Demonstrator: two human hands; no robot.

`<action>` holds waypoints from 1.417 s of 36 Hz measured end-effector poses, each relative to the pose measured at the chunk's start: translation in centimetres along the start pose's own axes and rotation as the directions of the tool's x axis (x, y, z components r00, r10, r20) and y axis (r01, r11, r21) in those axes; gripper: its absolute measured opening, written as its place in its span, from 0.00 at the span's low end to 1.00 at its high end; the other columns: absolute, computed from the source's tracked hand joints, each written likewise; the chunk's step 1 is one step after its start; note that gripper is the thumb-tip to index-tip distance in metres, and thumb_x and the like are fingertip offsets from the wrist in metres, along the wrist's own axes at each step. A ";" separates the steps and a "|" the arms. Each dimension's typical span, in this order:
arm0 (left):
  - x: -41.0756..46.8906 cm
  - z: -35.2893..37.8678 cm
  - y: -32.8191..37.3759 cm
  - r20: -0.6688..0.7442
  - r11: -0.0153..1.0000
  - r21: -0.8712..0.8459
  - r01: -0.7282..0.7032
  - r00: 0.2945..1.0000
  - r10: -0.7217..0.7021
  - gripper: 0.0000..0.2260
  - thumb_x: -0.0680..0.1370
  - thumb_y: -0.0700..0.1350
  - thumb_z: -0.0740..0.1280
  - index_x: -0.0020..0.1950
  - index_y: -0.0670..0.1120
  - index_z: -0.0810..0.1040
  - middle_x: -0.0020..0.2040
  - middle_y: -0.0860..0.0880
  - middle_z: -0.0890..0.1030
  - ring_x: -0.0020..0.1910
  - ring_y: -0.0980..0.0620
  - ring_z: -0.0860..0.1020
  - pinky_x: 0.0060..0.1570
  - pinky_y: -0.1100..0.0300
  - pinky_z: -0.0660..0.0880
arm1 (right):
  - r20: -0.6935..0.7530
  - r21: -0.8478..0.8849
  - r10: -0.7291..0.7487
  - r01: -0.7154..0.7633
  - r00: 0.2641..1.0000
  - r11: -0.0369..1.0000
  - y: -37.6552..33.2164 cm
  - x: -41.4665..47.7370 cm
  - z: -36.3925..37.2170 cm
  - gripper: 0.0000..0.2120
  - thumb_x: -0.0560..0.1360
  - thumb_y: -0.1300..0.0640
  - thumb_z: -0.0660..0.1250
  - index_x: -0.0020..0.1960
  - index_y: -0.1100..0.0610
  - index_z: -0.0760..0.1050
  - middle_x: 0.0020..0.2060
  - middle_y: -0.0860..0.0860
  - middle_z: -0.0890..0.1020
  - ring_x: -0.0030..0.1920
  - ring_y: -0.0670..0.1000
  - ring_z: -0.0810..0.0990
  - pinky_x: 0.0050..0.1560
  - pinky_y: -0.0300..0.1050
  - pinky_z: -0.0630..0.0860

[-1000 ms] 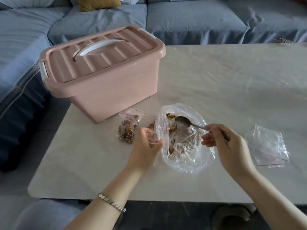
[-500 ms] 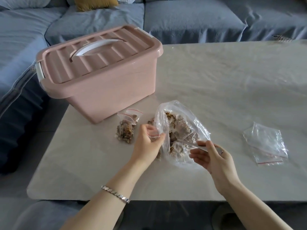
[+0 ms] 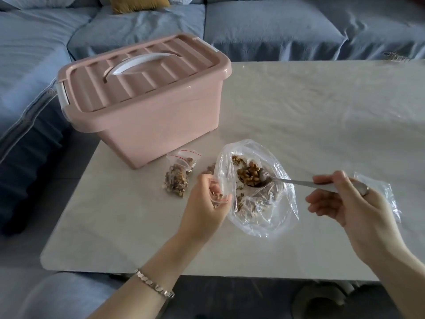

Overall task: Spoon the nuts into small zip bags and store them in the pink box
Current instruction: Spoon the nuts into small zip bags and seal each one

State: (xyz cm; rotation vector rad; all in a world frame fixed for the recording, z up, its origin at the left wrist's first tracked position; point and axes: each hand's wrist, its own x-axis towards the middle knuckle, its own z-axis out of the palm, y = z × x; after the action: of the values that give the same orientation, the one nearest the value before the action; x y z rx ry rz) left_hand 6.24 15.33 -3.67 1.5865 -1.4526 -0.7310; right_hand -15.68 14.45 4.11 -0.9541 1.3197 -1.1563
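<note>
The left hand point(image 3: 204, 210) is curled round a small zip bag point(image 3: 219, 200), its grip closed at the bag's red strip, just left of a large clear bag point(image 3: 264, 224) that lies open on the tabletop point(image 3: 322, 111). The right hand point(image 3: 354, 203) pinches the handle of a spoon point(image 3: 292, 181) between thumb and forefinger, its other fingers loosely spread below. The spoon's bowl is heaped with nuts point(image 3: 249, 176) and sits within the large bag's open mouth, where more nuts lie. A filled zip bag point(image 3: 176, 183) rests on the tabletop, just near the pink box point(image 3: 147, 116), whose lid is on. Spare zip bags point(image 3: 388, 196) lie behind the right hand. A blue sofa point(image 3: 276, 26) runs along the far side.
</note>
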 end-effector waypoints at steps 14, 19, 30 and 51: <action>0.3 0.9 -1.1 0.110 0.999 0.033 -0.021 0.994 0.017 0.13 0.72 0.45 0.71 0.50 0.48 0.69 0.46 0.50 0.74 0.45 0.52 0.75 0.46 0.63 0.72 | 0.262 -0.421 -0.088 0.196 0.961 0.886 -3.3 -0.2 4.5 0.15 0.79 0.57 0.56 0.38 0.57 0.77 0.25 0.53 0.81 0.24 0.51 0.79 0.27 0.36 0.73; 0.4 1.1 -1.6 0.078 0.998 0.040 -0.053 0.996 0.049 0.12 0.71 0.43 0.71 0.47 0.48 0.68 0.44 0.50 0.73 0.44 0.49 0.75 0.46 0.54 0.74 | 0.384 -0.569 -0.235 0.429 0.893 0.701 -4.6 -1.6 5.0 0.13 0.75 0.49 0.56 0.38 0.50 0.77 0.29 0.48 0.82 0.26 0.44 0.78 0.32 0.37 0.74; 0.2 1.0 -1.3 0.074 1.000 0.007 -0.016 0.997 0.015 0.15 0.72 0.46 0.71 0.44 0.57 0.65 0.44 0.50 0.73 0.44 0.50 0.75 0.47 0.58 0.74 | 0.450 -0.548 -0.193 0.440 0.872 0.711 -2.5 -1.9 5.3 0.11 0.76 0.51 0.56 0.41 0.47 0.77 0.32 0.46 0.82 0.29 0.44 0.79 0.35 0.37 0.75; -0.3 -1.8 -0.6 -0.068 0.988 -0.056 0.141 0.987 -0.144 0.12 0.73 0.45 0.70 0.47 0.48 0.67 0.48 0.50 0.76 0.42 0.58 0.77 0.39 0.76 0.68 | 0.535 -0.672 -0.434 0.676 0.725 0.301 7.9 -0.6 -1.5 0.22 0.80 0.46 0.51 0.56 0.58 0.79 0.42 0.49 0.79 0.40 0.47 0.75 0.39 0.35 0.71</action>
State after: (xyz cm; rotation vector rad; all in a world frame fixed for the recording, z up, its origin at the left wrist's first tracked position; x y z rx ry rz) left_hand 8.04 16.00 -3.32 1.6729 -1.2693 -0.7791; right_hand -16.47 16.84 -3.59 -2.4089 1.3469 -0.7509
